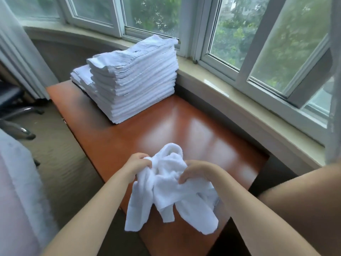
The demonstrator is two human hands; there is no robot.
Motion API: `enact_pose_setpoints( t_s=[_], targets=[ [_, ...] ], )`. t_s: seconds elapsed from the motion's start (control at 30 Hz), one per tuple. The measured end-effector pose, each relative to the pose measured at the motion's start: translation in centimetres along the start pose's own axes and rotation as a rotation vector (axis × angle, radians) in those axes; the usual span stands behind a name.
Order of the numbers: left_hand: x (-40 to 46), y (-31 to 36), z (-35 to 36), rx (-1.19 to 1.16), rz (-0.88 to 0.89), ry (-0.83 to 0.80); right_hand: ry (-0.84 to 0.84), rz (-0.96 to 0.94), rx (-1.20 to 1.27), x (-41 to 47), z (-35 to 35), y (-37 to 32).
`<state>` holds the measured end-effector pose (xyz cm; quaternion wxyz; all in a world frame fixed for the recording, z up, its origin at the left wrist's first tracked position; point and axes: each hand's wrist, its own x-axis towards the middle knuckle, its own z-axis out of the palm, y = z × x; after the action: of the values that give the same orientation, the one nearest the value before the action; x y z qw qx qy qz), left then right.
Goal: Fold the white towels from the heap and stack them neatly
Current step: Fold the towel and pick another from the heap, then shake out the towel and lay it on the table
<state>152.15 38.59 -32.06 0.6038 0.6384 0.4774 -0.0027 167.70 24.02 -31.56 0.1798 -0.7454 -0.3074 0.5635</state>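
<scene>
A crumpled white towel (171,193) hangs bunched over the near part of the reddish wooden table (193,130). My left hand (137,163) grips its upper left part, fingers curled into the cloth. My right hand (197,171) grips the towel's right side from above. Loose ends of the towel droop toward the table's near edge. At the far end of the table stands a tall stack of folded white towels (136,84), with a lower stack (81,76) behind it on the left.
A curved window sill (249,100) runs along the table's right side under the windows. A curtain (20,50) hangs at far left, with chair legs (22,111) on the carpet below. Pale cloth (16,191) fills the near left.
</scene>
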Motion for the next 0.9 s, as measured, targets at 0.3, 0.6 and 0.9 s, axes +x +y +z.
enact_pose_setpoints(
  t_s=[0.3, 0.6, 0.9],
  targets=[
    [0.6, 2.5, -3.1, -0.316, -0.296, 0.025, 0.748, -0.265, -0.617, 5.1, -5.9, -9.6],
    [4.4, -1.7, 3.1, -0.346, -0.466, 0.354, 0.654, -0.09, -0.143, 11.4, -5.8, -3.3],
    [4.5, -4.1, 9.3, -0.312, -0.483, 0.459, 0.505, 0.1, 0.664, 11.2, -1.9, 5.3]
  ],
)
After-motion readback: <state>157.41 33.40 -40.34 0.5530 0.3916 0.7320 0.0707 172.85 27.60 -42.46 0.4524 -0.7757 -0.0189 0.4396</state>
